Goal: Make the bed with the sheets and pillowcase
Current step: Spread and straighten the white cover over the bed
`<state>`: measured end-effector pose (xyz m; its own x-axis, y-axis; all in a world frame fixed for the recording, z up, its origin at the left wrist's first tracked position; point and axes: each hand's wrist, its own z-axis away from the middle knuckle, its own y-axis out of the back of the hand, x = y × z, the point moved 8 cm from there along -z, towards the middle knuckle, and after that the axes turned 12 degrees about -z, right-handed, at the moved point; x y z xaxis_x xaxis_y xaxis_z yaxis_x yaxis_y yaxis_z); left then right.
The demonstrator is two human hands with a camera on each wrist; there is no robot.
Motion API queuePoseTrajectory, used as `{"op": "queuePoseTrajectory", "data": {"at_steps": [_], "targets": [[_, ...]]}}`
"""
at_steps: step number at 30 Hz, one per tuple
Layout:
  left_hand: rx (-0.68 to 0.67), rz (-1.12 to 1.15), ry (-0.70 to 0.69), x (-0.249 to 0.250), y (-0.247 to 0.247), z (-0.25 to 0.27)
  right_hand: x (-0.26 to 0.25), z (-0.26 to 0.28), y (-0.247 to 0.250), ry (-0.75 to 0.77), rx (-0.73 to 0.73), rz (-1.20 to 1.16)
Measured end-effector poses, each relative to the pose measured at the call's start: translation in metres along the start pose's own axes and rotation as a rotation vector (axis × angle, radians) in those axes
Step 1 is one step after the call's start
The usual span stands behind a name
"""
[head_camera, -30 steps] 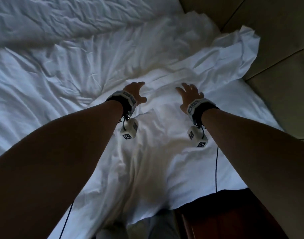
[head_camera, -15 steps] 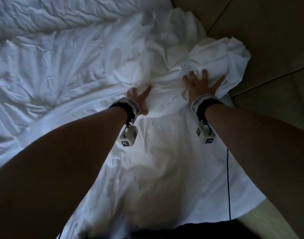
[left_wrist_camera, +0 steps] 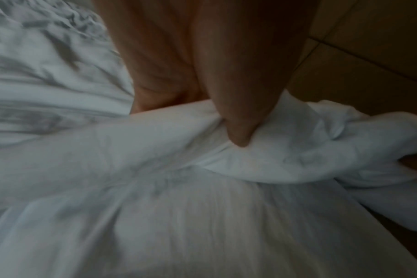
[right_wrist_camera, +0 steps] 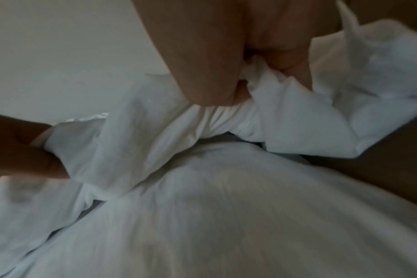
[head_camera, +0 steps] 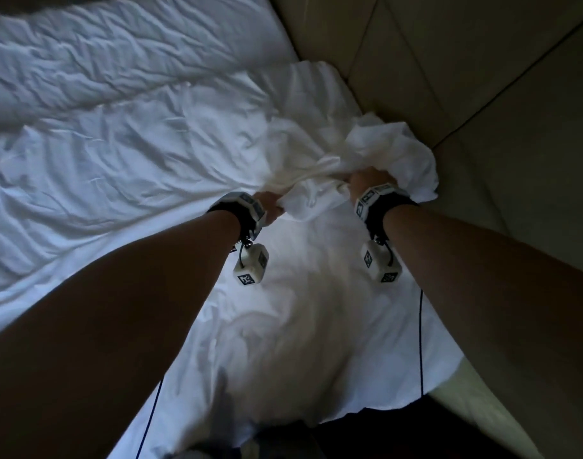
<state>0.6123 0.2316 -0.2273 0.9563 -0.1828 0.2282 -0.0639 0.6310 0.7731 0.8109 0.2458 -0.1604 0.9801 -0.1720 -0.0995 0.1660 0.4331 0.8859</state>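
Observation:
A white sheet (head_camera: pixel 300 309) covers the bed, rumpled and bunched near the top right corner. My left hand (head_camera: pixel 270 205) grips a bunched fold of the sheet (left_wrist_camera: pixel 262 161), thumb pressed into the cloth. About a hand's width to its right, my right hand (head_camera: pixel 366 183) clutches the same gathered fold (right_wrist_camera: pixel 226 120). Beyond the right hand, a loose wad of sheet (head_camera: pixel 392 154) piles against the headboard. The fingertips of both hands are buried in the fabric. In the right wrist view my left hand (right_wrist_camera: pixel 36 156) shows at the left edge, holding the fold.
A beige padded headboard (head_camera: pixel 482 94) with dark seams runs along the right side. A wrinkled white duvet (head_camera: pixel 118 61) lies across the far left of the bed. Below the sheet's near edge is a dark area (head_camera: pixel 366 435). Thin cables hang from both wrists.
Both hands went from flat and spread on the sheet to curled round a gathered fold. The cloth has bunched up further toward the headboard corner.

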Motion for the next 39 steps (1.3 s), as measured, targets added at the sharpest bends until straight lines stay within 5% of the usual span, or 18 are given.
{"op": "queuePoseTrajectory", "data": {"at_steps": [9, 23, 39], "targets": [[0.016, -0.054, -0.038, 0.001, -0.009, 0.063, 0.013, 0.070, -0.046, 0.057, -0.150, -0.064], [0.073, -0.038, -0.185, 0.065, -0.056, 0.167, 0.091, 0.233, -0.113, -0.149, -0.086, -0.203], [0.021, -0.264, -0.346, 0.222, -0.200, 0.159, 0.249, 0.345, -0.288, -0.556, -0.149, -0.560]]}}
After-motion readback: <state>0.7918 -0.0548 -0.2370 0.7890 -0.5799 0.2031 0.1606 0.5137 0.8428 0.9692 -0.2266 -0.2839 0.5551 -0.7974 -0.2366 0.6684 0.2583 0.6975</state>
